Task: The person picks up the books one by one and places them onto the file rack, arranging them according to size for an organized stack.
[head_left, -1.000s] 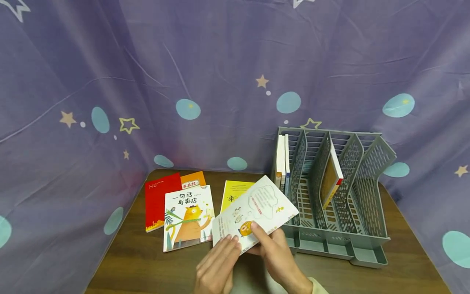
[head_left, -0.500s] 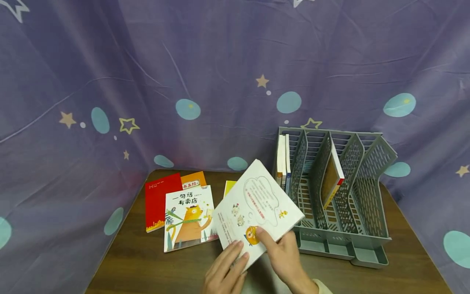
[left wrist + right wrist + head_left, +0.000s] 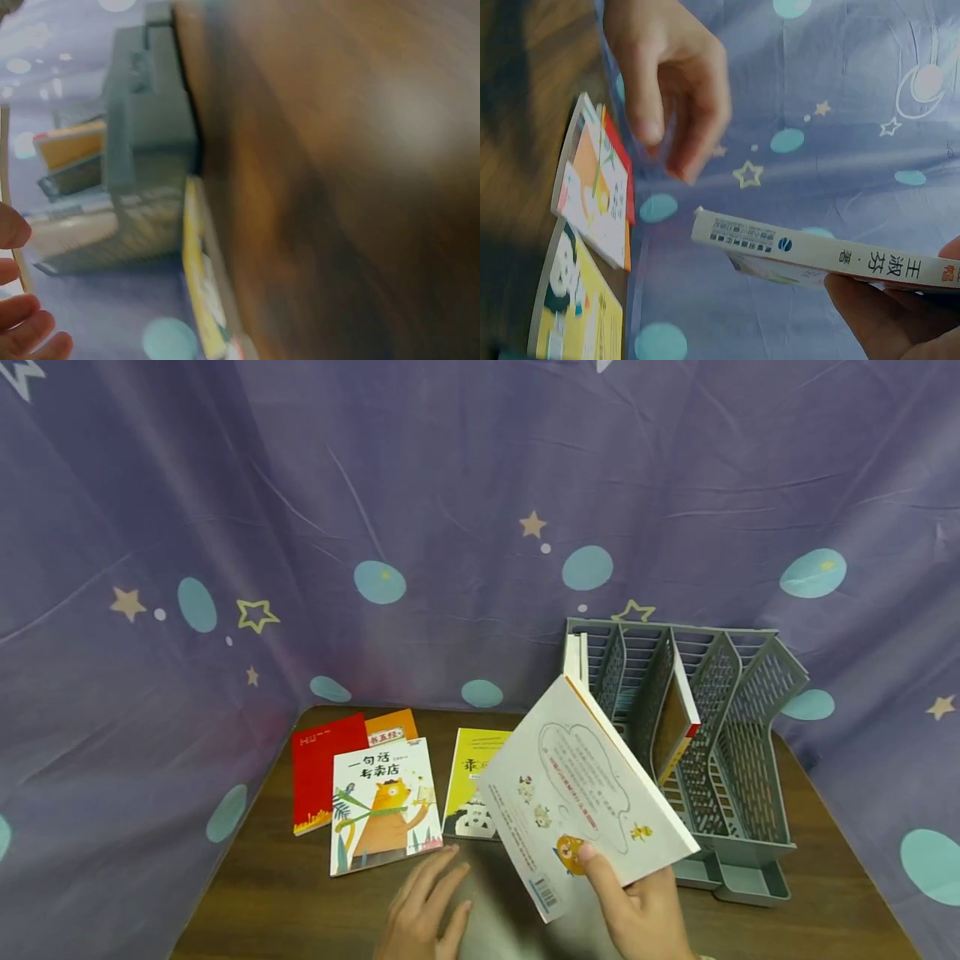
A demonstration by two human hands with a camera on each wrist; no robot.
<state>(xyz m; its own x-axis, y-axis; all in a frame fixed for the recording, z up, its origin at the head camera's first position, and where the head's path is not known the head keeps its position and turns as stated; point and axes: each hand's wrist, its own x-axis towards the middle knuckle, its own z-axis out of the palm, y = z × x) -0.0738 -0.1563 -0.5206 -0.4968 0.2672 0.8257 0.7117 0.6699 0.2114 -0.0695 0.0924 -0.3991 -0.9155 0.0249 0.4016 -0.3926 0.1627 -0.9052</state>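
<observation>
My right hand holds a white book by its lower right side, thumb on the cover and fingers underneath. The cover carries a speech bubble, a small orange character and a barcode; in the right wrist view its printed spine faces the camera. Apart from it, my left hand hovers low over the table with loose fingers and nothing in them. Closest to that hand lie a white book with a bear and a yellow book with a panda, partly covered by the held one.
A grey file rack with slanted dividers stands at the right. White-edged books fill its left slot, and another book leans in a middle slot. A red book and an orange book lie at the table's left.
The white book has swung up and right in my right hand, turning and uncovering the yellow book's panda. My left hand has let go of it and moved left.
</observation>
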